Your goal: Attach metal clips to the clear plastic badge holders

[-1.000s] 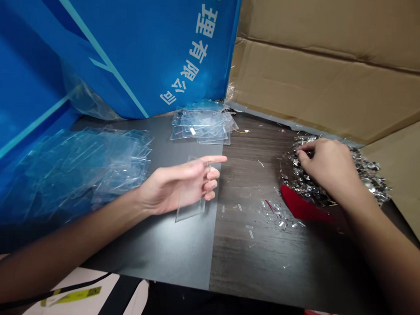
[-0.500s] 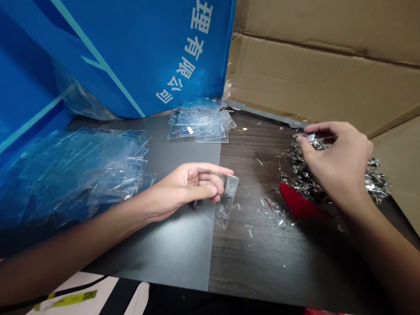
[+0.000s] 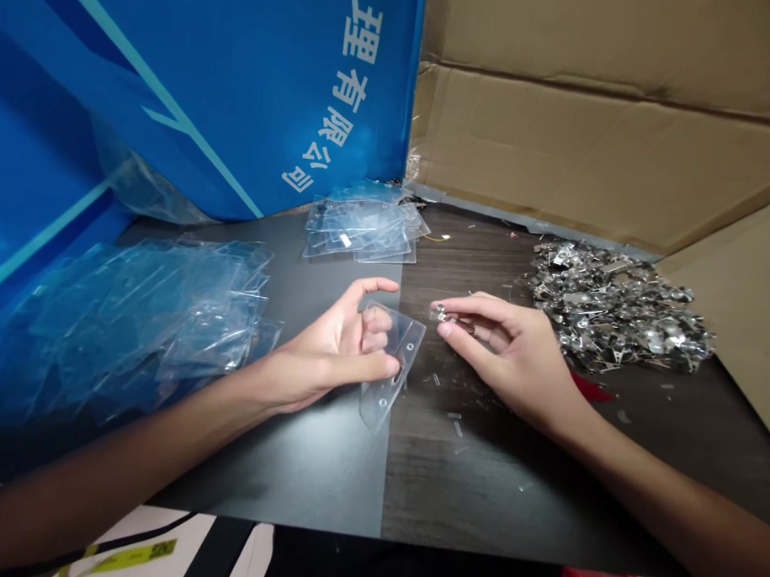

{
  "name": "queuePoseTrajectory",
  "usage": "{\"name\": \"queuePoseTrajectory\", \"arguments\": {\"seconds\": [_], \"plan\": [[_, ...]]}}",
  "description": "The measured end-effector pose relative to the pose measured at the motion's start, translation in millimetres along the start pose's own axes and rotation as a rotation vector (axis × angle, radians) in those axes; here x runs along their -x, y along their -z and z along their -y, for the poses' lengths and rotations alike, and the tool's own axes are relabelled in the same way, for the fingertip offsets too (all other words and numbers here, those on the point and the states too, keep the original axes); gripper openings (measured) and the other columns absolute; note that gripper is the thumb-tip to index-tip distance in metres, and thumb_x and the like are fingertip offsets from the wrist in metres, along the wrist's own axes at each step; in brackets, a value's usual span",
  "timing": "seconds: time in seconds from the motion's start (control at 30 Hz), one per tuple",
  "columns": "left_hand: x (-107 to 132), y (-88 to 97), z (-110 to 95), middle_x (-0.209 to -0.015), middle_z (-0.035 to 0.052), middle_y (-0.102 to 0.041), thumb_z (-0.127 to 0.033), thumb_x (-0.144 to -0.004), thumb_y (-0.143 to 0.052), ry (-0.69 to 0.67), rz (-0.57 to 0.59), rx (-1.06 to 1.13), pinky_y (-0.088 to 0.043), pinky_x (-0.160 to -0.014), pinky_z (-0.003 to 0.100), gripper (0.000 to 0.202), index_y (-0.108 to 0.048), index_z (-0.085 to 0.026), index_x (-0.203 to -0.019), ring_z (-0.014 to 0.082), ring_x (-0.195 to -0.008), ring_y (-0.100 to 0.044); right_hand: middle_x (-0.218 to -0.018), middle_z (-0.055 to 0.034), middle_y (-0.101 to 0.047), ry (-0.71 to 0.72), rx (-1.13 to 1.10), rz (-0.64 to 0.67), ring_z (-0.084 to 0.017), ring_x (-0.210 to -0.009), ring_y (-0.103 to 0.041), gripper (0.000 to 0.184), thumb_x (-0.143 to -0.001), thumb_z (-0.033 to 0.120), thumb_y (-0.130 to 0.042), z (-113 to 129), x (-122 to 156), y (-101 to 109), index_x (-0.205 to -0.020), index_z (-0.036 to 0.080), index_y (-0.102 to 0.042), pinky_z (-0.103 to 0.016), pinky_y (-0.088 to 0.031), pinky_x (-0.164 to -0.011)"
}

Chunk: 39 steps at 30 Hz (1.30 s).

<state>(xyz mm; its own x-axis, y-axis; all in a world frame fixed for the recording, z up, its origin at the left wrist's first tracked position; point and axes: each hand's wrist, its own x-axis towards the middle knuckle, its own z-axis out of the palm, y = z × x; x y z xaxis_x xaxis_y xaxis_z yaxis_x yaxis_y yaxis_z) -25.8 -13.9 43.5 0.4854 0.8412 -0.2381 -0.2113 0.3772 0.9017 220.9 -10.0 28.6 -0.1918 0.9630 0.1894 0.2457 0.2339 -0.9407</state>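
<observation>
My left hand [image 3: 342,346] grips a clear plastic badge holder [image 3: 381,406] between the thumb and curled fingers, its index finger stretched out above. Two round holes and a slot show along the holder's tilted right-hand edge. Close by on the right, my right hand [image 3: 506,339] pinches a small shiny metal badge clip [image 3: 440,312] between thumb and index finger. The clip and the holder are apart. Most of the clip is hidden by the fingertips. A heap of similar metal clips [image 3: 612,305] lies beyond my right hand.
Loose clear badge holders [image 3: 201,299] spread over the left of the table, with a smaller stack [image 3: 362,225] at the back. A blue printed panel [image 3: 241,81] and a cardboard wall [image 3: 585,144] enclose the far side. Tiny plastic scraps [image 3: 458,427] and a red piece [image 3: 589,386] lie on the tabletop.
My right hand has come from the clip heap leftwards to the badge holder, bringing a clip. My left hand has turned the holder, with its thumb now over the slotted edge.
</observation>
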Motion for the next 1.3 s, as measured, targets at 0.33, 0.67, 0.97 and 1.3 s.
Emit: {"name": "queuePoseTrajectory", "arguments": {"seconds": [0.33,0.67,0.97,1.3], "plan": [[-4,-5.5,4,-0.124,0.0053,-0.055,-0.016,-0.073,-0.076,-0.046,-0.048,0.027,-0.059,-0.086,0.038,0.090,-0.052,-0.033,-0.159,0.0191,-0.101,-0.059,-0.091,-0.0053,-0.084,0.394,0.344,-0.041,-0.018,-0.076,-0.077,0.008,-0.101,0.016,-0.077,-5,13,-7,-0.098,0.019,-0.083,-0.030,-0.060,-0.067],[-2,-3.9,10,-0.143,0.0115,-0.067,-0.020,-0.092,-0.078,-0.012,0.026,0.057,-0.057,-0.110,0.044,0.055,-0.061,-0.026,-0.144,0.0255,-0.128,-0.068,-0.096,-0.0056,-0.076,0.693,0.428,-0.001,-0.012,-0.077,-0.071,0.027,-0.104,0.003,-0.069,-7,14,-7,-0.121,0.018,-0.084,-0.023,-0.059,-0.068],[-4,-6.2,9,-0.122,0.0070,-0.066,-0.022,-0.085,-0.088,0.013,-0.019,-0.003,-0.063,-0.084,0.032,0.043,-0.069,-0.020,-0.124,0.0151,-0.092,-0.071,-0.103,-0.0064,-0.069,0.801,0.546,0.056,-0.017,-0.088,-0.064,0.034,-0.105,0.007,-0.072,-5,28,-2,-0.136,0.020,-0.077,-0.031,-0.056,-0.077],[-3,-6.1,9,-0.104,0.0011,-0.060,-0.023,-0.089,-0.075,-0.030,-0.070,-0.167,-0.053,-0.068,0.027,0.033,-0.067,-0.018,-0.120,0.0100,-0.073,-0.061,-0.104,-0.0055,-0.074,0.820,0.564,0.033,-0.017,-0.087,-0.065,0.033,-0.108,0.008,-0.067,-2,30,1,-0.137,0.023,-0.076,-0.030,-0.055,-0.075]]}}
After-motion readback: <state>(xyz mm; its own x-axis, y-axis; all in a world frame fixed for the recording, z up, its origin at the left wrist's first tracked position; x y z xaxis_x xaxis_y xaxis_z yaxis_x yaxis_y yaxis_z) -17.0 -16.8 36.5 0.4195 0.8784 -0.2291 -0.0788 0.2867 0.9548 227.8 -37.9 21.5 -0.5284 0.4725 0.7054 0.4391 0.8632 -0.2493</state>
